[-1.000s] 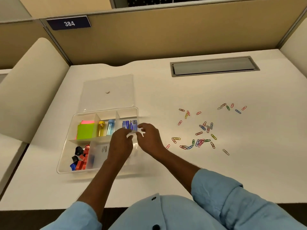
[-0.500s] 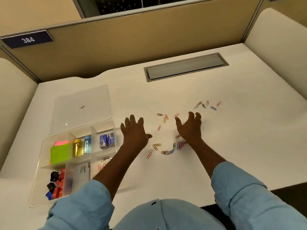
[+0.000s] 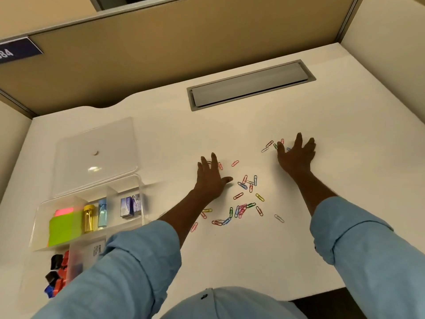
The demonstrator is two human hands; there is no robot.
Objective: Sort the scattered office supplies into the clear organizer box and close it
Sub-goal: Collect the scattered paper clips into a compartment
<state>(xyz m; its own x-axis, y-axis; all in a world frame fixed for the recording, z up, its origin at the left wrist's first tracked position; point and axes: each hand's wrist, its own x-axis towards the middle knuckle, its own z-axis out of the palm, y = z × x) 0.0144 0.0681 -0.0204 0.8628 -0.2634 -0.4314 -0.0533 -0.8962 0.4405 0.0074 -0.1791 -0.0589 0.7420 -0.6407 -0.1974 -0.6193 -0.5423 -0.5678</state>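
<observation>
Coloured paper clips lie scattered on the white desk between my two hands. My left hand lies flat with fingers spread at the left edge of the scatter, over a few clips. My right hand lies flat and spread further back right, covering part of a small far group of clips. The clear organizer box stands open at the left, its lid lying flat behind it. Inside are green and pink sticky notes, a gold and a blue bottle, small blue boxes and binder clips.
A grey cable hatch is set into the desk at the back. Tan partition walls close the desk behind and at both sides. A blue number plate hangs at the upper left. The desk's front edge is near my body.
Both hands left the small blue boxes in the organizer and moved right to the paper clips. The right hand has since slid further back right to the far group.
</observation>
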